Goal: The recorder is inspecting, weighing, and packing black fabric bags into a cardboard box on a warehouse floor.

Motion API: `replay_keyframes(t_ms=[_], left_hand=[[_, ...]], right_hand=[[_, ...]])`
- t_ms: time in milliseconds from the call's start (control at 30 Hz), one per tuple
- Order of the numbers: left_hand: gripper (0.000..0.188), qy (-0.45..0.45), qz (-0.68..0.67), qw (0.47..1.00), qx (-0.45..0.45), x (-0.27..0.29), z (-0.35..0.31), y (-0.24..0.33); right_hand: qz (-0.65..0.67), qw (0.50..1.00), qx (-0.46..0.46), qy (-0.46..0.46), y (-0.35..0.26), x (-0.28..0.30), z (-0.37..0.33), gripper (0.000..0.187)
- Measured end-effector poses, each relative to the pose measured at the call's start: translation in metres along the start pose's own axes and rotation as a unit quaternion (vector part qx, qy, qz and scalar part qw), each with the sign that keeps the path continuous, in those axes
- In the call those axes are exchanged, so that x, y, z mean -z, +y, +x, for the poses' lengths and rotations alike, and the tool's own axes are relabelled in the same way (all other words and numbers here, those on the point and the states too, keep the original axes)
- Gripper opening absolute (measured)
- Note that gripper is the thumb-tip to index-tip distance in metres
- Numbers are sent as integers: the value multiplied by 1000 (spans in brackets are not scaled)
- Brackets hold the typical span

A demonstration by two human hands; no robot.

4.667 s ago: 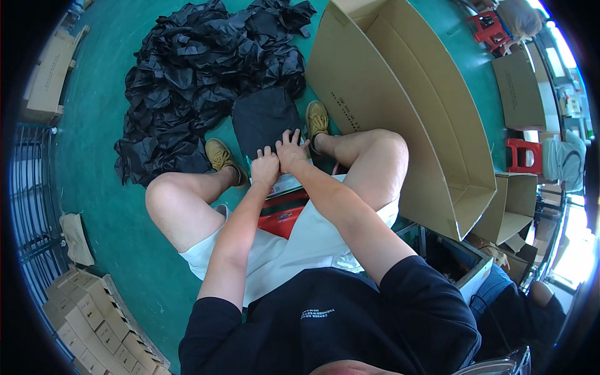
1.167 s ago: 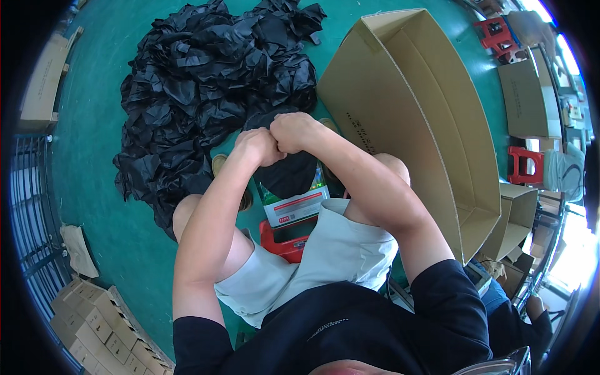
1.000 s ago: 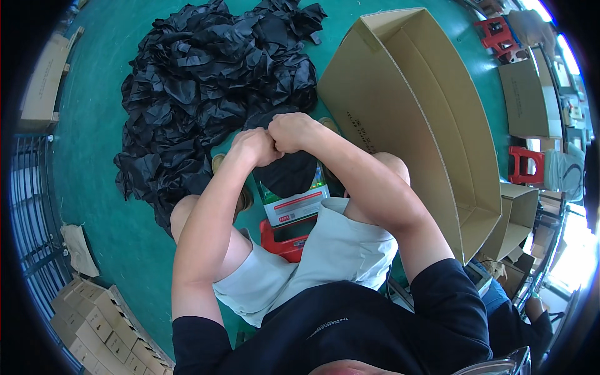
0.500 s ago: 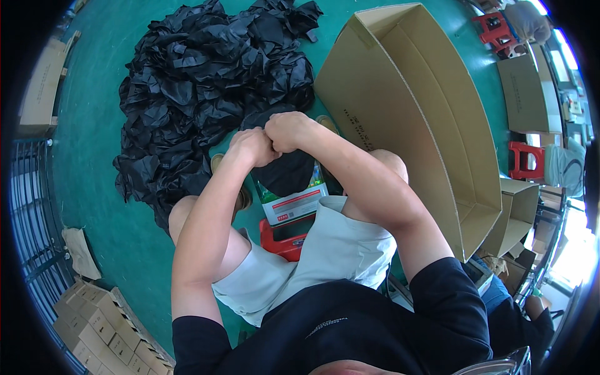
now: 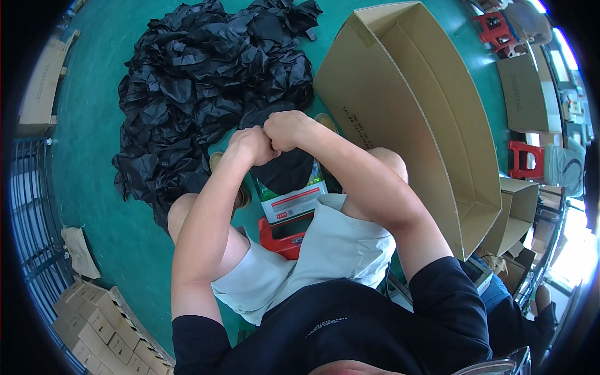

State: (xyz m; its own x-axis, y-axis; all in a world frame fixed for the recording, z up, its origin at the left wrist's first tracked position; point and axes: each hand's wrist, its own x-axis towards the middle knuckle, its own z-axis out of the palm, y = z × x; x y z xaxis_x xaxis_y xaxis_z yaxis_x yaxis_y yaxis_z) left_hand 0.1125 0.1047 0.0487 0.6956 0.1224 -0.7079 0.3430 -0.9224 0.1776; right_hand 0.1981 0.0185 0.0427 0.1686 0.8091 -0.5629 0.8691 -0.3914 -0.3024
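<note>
Over one package [image 5: 295, 204], two curled, touching grips [image 5: 254, 145] [image 5: 286, 130] hold one black cloth [image 5: 284, 172].

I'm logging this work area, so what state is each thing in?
Left hand: curled shut on black cloth
Right hand: curled shut on black cloth, against left hand
Black cloth: bunched, partly over printed package
Printed package: partly covered
Black sheeting: crumpled heap
Large cardboard box: open
Smaller cardboard box: open
Cartons: stacked

Black cloth [image 5: 286, 172], plain, limp, one piece, gripped at mid-length in curled left hand [image 5: 251, 146] and right hand [image 5: 287, 130]. Rounded near end hangs loose, overlapping upper part of white-green pack [image 5: 294, 207]; far end shows beyond the knuckles.
</note>
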Motion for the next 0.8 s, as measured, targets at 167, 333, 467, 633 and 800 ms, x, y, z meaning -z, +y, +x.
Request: replay_keyframes(t_ms=[167,333,467,633,800], left_hand=[[37,29,-23,999,-12,-5,3,-4],[37,33,-22,999,-9,-7,7,-4],[37,34,-22,999,-5,-7,8,-3],[38,31,-20,999,-8,-9,8,-2],[38,27,-24,999,-8,-6,7,-1]], right_hand=[[-10,1000,-8,-7,-1,3,-1,33],[-9,1000,-4,1,1,1,0,33],[-14,1000,-7,-2,3,-1,1,33],[-13,1000,-3,1,4,-3,1,34],[-12,1000,-6,0,3,0,-2,35]])
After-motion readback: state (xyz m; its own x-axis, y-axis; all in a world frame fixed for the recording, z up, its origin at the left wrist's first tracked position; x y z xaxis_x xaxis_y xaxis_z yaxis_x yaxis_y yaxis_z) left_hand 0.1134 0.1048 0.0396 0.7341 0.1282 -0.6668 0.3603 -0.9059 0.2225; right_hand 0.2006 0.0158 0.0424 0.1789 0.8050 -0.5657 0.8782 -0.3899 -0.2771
